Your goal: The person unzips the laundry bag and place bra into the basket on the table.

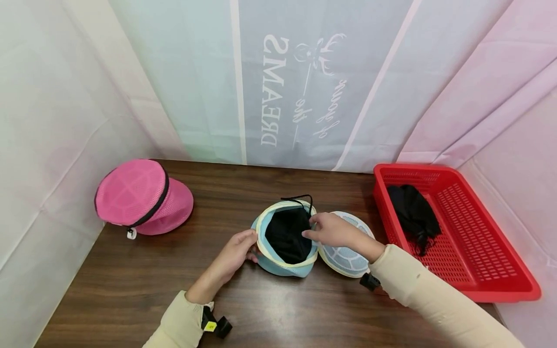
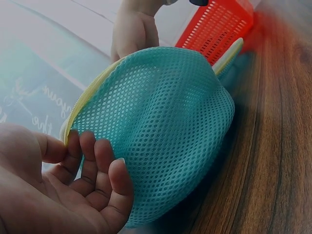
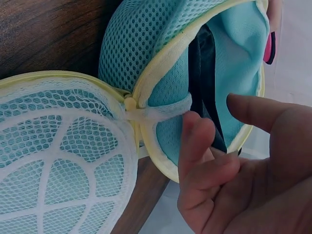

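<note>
A teal mesh laundry bag (image 1: 285, 268) with a yellow zipper edge stands unzipped, its round white-ribbed lid (image 1: 348, 253) folded out to the right. Inside lies a black drawstring pouch (image 1: 288, 234), its cord sticking out over the back rim. My left hand (image 1: 237, 251) pinches the bag's left rim between thumb and index finger; its other fingers curl beside the mesh (image 2: 170, 122). Over the right part of the opening is my right hand (image 1: 330, 229), thumb and fingers apart. In the right wrist view its fingers (image 3: 195, 141) are bent near the inner wall, close to the black fabric.
At the left stands a pink mesh laundry bag (image 1: 130, 193) with its lid on and a black zipper. A red plastic basket (image 1: 496, 232) sits at the right, holding a black crumpled pouch (image 1: 413, 212) with cords. A printed curtain (image 1: 283, 87) hangs behind the wooden table (image 1: 152, 280).
</note>
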